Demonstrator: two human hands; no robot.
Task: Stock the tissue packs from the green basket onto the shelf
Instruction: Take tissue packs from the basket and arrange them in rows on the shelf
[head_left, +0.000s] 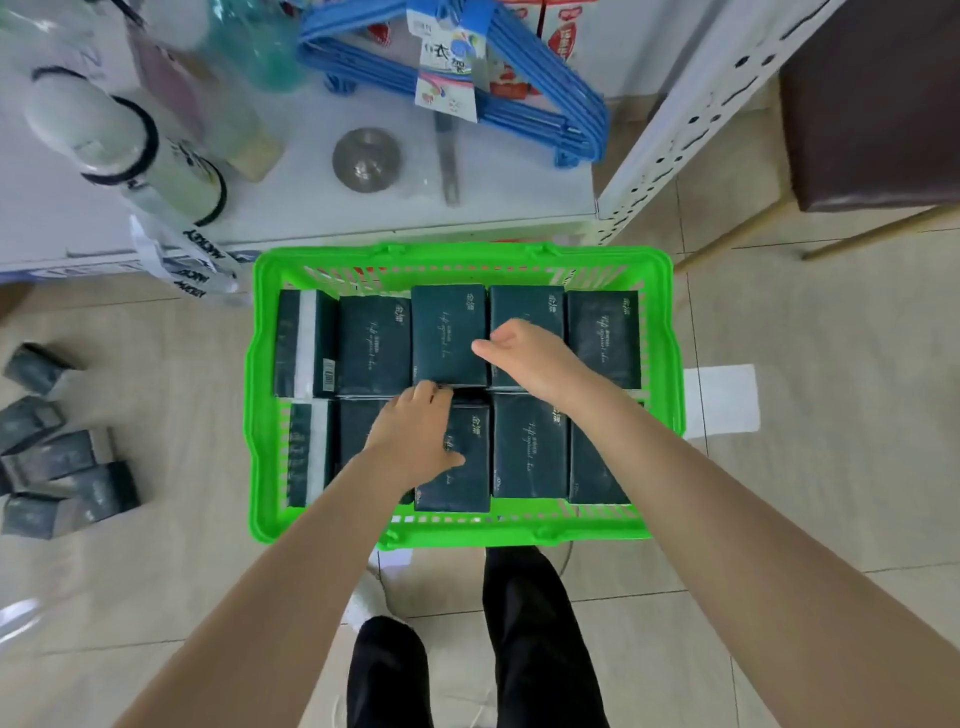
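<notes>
The shelf (519, 208) stands just beyond the green basket (258, 415), which sits on the floor with two rows of tissue packs (602, 338). Picking is in hand. The left hand (415, 431) curls its fingers over the far edge of a near-row pack (467, 478). The right hand (524, 358) is loosely curled above the far row and holds nothing. Next, the pack likely needs lifting clear of the rim.
</notes>
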